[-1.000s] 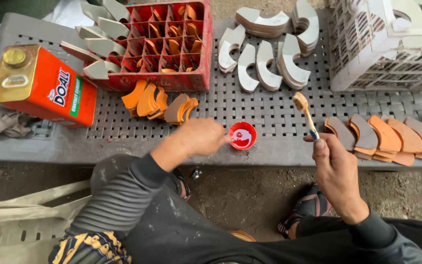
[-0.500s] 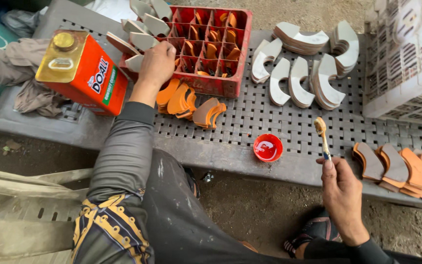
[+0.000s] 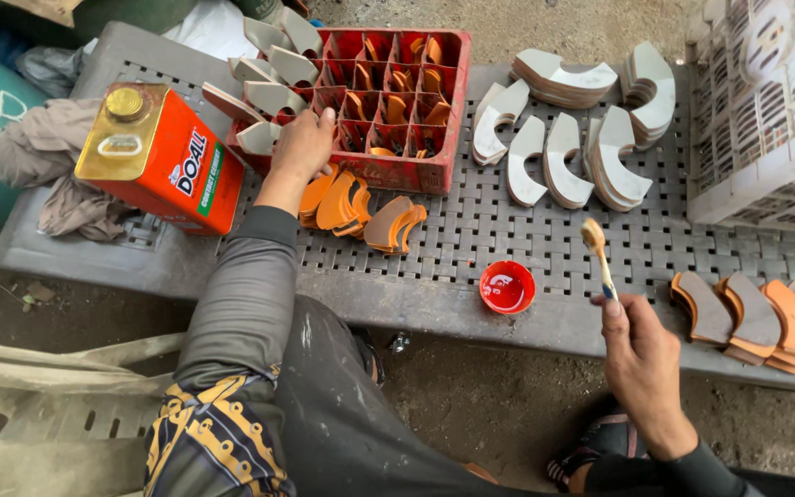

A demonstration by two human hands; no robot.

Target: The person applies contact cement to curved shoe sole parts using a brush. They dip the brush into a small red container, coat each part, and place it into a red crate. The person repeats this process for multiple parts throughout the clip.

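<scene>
My left hand (image 3: 301, 147) reaches to the front left corner of the red crate (image 3: 388, 166), closing on one of the grey curved pieces (image 3: 259, 138) leaning there. Just below it lie orange curved pieces (image 3: 356, 207) in a loose heap. My right hand (image 3: 641, 364) holds a small brush (image 3: 597, 253) upright, bristles up, near the bench's front edge. A small red cap of glue (image 3: 507, 287) sits on the bench left of the brush.
An orange metal can (image 3: 163, 161) lies at the left beside a rag (image 3: 43, 161). White curved pieces (image 3: 563, 147) lie behind the cap. A white plastic crate (image 3: 766, 120) stands at the right, with glued pieces (image 3: 756, 317) in a row below it.
My left hand left the red cap and went up and left to the grey pieces at the crate's corner. The right hand stays with the brush upright.
</scene>
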